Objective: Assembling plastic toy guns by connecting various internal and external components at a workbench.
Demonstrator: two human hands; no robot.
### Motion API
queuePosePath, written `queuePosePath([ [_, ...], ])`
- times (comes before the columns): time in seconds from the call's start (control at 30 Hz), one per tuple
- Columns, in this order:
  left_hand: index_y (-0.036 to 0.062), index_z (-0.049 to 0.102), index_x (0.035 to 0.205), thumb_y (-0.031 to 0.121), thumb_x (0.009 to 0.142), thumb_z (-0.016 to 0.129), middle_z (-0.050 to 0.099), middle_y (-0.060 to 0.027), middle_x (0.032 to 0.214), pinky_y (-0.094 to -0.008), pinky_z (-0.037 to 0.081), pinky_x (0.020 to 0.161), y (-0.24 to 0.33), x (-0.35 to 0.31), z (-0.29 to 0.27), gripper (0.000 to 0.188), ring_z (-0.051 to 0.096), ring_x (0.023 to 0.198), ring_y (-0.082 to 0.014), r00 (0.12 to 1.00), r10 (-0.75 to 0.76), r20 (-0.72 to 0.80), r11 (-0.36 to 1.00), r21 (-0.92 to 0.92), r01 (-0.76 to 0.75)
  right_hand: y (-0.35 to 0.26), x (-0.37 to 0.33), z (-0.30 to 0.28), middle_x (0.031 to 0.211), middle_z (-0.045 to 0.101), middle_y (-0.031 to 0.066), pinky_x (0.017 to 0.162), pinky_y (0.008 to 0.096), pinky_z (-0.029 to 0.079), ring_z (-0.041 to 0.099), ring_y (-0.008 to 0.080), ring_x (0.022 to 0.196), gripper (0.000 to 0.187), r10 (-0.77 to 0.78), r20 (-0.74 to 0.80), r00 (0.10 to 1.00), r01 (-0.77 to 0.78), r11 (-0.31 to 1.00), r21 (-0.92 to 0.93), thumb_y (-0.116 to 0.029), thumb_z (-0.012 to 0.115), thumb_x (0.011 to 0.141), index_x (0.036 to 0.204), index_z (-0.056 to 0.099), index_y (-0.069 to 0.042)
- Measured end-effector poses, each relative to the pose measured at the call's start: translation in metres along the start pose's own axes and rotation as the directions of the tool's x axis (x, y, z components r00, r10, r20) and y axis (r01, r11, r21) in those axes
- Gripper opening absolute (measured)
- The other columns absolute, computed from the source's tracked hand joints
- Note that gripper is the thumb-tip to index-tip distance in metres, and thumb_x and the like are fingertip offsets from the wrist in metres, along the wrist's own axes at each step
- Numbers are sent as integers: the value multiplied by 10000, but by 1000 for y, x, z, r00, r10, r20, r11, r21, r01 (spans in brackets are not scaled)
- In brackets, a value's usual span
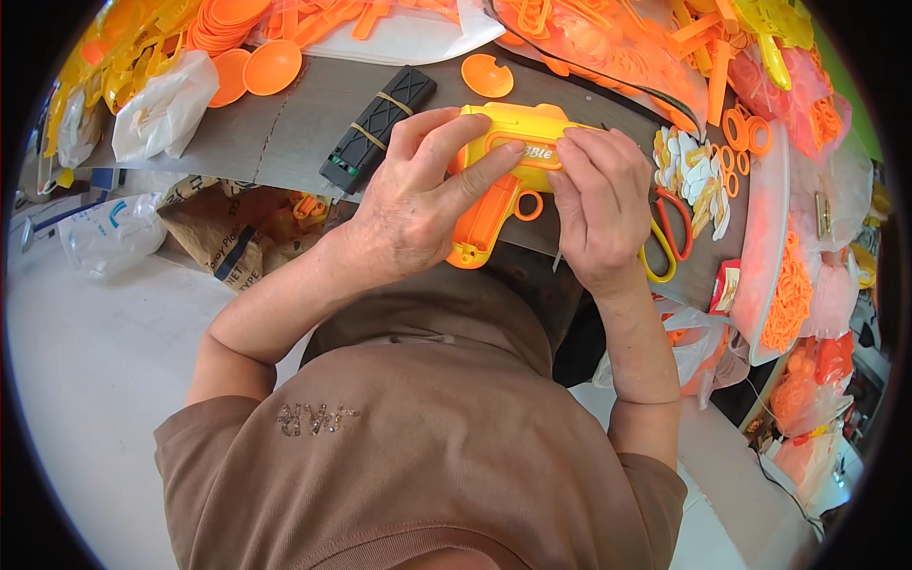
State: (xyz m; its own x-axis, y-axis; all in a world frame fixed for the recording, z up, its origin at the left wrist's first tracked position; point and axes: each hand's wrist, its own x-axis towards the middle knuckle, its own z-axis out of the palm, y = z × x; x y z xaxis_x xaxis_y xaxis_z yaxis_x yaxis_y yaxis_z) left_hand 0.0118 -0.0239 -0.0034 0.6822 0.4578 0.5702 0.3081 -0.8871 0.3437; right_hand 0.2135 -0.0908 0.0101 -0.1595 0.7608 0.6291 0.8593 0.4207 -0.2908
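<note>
Both my hands hold a yellow and orange toy bubble gun (pixel 487 220) above the near edge of the workbench. My left hand (pixel 413 195) grips its rear end, with one finger stretched across the body toward a printed sticker (pixel 539 153). On the front end, the fingers and thumb of my right hand (pixel 603 204) are closed, pressing beside that sticker. The orange grip and ring-shaped trigger (pixel 528 205) point toward me. Just right of my right hand lies a pair of scissors (pixel 662 249) with yellow and red handles. Several sticker pieces (pixel 692 176) lie beyond the scissors.
A black bar with rubber bands (pixel 378 130) lies left of the toy. Orange discs (pixel 273 66) and a notched disc (pixel 486 75) sit farther back. Orange rings (pixel 747 131) and a bin of orange parts (pixel 785 304) are at right. A brown paper sack (pixel 223 228) stands below the bench.
</note>
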Motion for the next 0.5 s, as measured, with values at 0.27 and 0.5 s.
queuePosePath([
  [0.27, 79, 599, 1208, 2, 680, 640, 460, -137, 1209, -398, 473, 884, -1, -1, 0, 535, 471, 1073, -365, 1000, 14, -17, 1000, -5, -14, -14, -8, -7, 1219, 549, 152, 1003, 477, 373, 544, 298, 1104, 408, -46, 190, 981, 100, 953, -287, -146, 643, 833, 1191, 566, 35],
  [0.5, 48, 553, 1247, -17, 731, 635, 475, -183, 1236, -404, 465, 906, -2, -1, 2, 527, 508, 1087, -374, 995, -86, -43, 981, -179, 77, -11, -10, -9, 1279, 507, 155, 1037, 447, 324, 483, 291, 1183, 439, 8, 157, 987, 35, 964, -265, -229, 604, 885, 1232, 534, 31],
])
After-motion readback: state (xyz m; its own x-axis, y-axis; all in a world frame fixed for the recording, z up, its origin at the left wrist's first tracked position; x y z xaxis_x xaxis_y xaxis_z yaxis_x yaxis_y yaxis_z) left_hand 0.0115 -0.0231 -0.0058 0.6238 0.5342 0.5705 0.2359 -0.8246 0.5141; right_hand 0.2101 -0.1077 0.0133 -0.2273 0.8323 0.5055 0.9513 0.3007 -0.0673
